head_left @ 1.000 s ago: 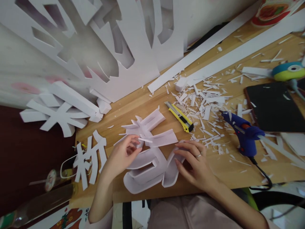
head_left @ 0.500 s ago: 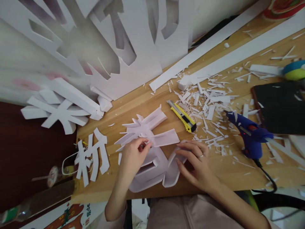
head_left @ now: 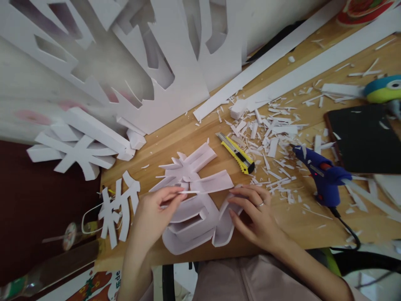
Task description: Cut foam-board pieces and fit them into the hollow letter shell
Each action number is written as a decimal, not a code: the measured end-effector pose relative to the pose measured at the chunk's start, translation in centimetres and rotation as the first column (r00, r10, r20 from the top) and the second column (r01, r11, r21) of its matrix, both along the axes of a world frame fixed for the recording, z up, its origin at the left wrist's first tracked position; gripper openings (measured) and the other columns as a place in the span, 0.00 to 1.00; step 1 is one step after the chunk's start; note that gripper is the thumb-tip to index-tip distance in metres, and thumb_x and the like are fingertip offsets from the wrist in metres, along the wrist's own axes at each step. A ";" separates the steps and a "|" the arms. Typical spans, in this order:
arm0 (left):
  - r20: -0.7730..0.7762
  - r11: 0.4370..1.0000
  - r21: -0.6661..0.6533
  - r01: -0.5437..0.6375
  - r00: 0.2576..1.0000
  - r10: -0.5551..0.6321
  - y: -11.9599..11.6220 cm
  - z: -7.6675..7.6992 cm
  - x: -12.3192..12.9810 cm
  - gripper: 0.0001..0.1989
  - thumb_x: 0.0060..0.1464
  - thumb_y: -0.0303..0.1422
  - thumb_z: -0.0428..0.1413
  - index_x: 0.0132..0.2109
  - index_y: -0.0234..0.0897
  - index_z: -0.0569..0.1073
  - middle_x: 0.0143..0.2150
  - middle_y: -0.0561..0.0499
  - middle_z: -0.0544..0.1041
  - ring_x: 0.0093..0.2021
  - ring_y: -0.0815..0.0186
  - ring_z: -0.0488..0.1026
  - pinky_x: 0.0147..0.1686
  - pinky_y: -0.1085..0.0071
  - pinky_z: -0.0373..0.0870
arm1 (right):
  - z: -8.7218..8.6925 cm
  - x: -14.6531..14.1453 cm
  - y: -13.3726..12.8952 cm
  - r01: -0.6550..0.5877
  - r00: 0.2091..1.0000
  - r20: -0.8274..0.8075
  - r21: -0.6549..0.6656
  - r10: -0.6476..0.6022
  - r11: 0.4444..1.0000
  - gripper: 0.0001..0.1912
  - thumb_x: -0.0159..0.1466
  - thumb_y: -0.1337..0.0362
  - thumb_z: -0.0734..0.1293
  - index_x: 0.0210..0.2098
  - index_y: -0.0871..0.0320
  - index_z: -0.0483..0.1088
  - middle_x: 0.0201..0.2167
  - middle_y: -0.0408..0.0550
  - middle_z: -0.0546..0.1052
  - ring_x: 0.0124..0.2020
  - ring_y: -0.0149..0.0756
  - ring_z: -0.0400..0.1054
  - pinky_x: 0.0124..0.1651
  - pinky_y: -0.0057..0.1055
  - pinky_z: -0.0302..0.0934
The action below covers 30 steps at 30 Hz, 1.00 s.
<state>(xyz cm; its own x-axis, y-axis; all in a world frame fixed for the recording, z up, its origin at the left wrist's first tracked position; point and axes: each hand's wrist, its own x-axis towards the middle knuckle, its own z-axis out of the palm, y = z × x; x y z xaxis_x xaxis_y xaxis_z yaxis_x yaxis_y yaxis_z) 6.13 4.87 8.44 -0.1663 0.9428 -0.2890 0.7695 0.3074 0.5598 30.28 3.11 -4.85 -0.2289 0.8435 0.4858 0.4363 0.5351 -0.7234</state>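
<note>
L hand (head_left: 148, 213) has drawn back leftward vs. 0.5 s ago, baring the white strip (head_left: 191, 192) in its grasp; R hand (head_left: 255, 213) approx. unmoved. Walled white form (head_left: 212, 211) lies nr. the surface (head_left: 291, 225)'s near edge, w/ only a narrow margin there; bare wood lies R of R hand and btwn form and cutter (head_left: 236, 154). Far R of cutter, white scraps (head_left: 272, 131) crowd the wood up to the glue gun (head_left: 322, 171). Strip is pinched btwn L thumb and index, above mid-form; R fingers curl against the wall of the form's R part, but whether they clench it can't be told. Printed sheet (head_left: 94, 286), near L, reads "de"; red tub (head_left: 360, 12), far R, carries a food pic., no legible brand.
</note>
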 end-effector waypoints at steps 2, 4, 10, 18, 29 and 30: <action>-0.120 0.991 0.134 0.016 0.993 0.000 -0.2 0.5 0.0 0.09 0.58 0.41 0.60 0.39 0.44 0.82 0.29 0.55 0.84 0.30 0.62 0.82 0.34 0.69 0.79 | 0.0 0.0 0.0 -0.007 1.000 0.006 0.007 0.007 1.000 0.12 0.65 0.69 0.66 0.48 0.54 0.69 0.47 0.52 0.76 0.53 0.47 0.64 0.55 0.48 0.59; -0.254 0.964 0.230 0.137 0.964 -0.077 -0.4 0.4 0.1 0.08 0.60 0.38 0.58 0.39 0.44 0.82 0.27 0.55 0.83 0.27 0.64 0.80 0.32 0.70 0.76 | 0.0 0.1 0.0 -0.014 1.000 0.013 0.010 0.014 1.000 0.12 0.65 0.70 0.66 0.48 0.55 0.69 0.47 0.53 0.76 0.54 0.48 0.63 0.55 0.48 0.59; -0.375 0.910 0.239 0.339 0.896 -0.235 -1.3 -1.9 0.4 0.11 0.65 0.36 0.53 0.43 0.42 0.82 0.36 0.50 0.85 0.33 0.64 0.81 0.37 0.71 0.74 | 0.0 0.1 0.0 -0.005 1.000 0.002 -0.002 0.005 1.000 0.12 0.65 0.69 0.66 0.48 0.53 0.69 0.47 0.51 0.76 0.53 0.47 0.65 0.55 0.48 0.59; -0.491 0.878 0.203 0.434 0.821 -0.292 -1.6 -2.7 1.4 0.13 0.67 0.34 0.51 0.44 0.41 0.81 0.32 0.49 0.83 0.32 0.64 0.79 0.34 0.71 0.71 | 0.1 0.0 0.1 -0.001 1.000 0.023 0.002 0.001 1.000 0.12 0.65 0.70 0.66 0.47 0.54 0.69 0.46 0.52 0.76 0.53 0.47 0.64 0.54 0.46 0.59; -0.537 0.813 0.158 0.560 0.740 -0.405 -1.4 -3.5 0.7 0.13 0.67 0.29 0.49 0.43 0.39 0.79 0.26 0.52 0.78 0.27 0.65 0.75 0.29 0.71 0.68 | -0.4 0.0 -0.2 -0.019 0.999 0.036 -0.048 0.020 0.999 0.14 0.62 0.73 0.65 0.48 0.57 0.68 0.51 0.55 0.70 0.60 0.56 0.56 0.58 0.54 0.56; -0.544 0.814 0.164 0.557 0.740 -0.397 -1.4 -3.6 0.8 0.12 0.67 0.29 0.50 0.43 0.39 0.79 0.27 0.52 0.79 0.27 0.65 0.76 0.29 0.71 0.68 | -0.4 0.0 -0.2 -0.020 0.999 0.033 -0.051 0.022 0.999 0.15 0.62 0.73 0.65 0.48 0.57 0.68 0.50 0.55 0.70 0.60 0.56 0.56 0.57 0.53 0.56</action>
